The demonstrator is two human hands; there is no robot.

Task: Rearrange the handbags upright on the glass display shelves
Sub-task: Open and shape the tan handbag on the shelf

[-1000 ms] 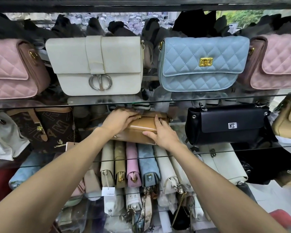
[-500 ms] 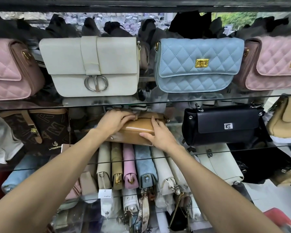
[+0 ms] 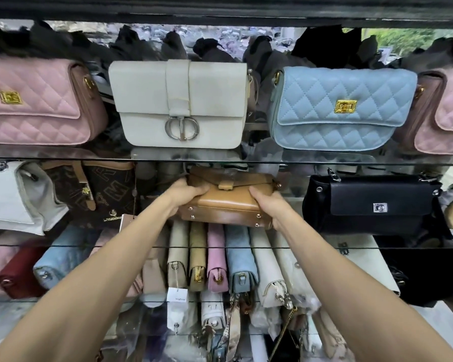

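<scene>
A tan leather handbag (image 3: 229, 202) lies tilted back on the middle glass shelf (image 3: 351, 247), its studded base turned toward me. My left hand (image 3: 185, 195) grips its left end and my right hand (image 3: 271, 205) grips its right end. On the top glass shelf (image 3: 63, 158) stand a pink quilted bag (image 3: 34, 103), a cream bag (image 3: 179, 105), a light blue quilted bag (image 3: 338, 108) and another pink bag (image 3: 445, 113), all upright. On the middle shelf a black bag (image 3: 374, 205) stands upright to the right, and a brown monogram bag (image 3: 102, 192) to the left.
Under the middle shelf, several slim bags (image 3: 217, 257) are packed side by side on end. A dark red bag (image 3: 19, 273) and a light blue bag (image 3: 63, 254) lie at the lower left. Dark dust bags (image 3: 324, 43) crowd the back of the top shelf.
Both hands have shifted from the top of the tan bag to its two ends. The bag has tipped up, so its clasp and studded base now show.
</scene>
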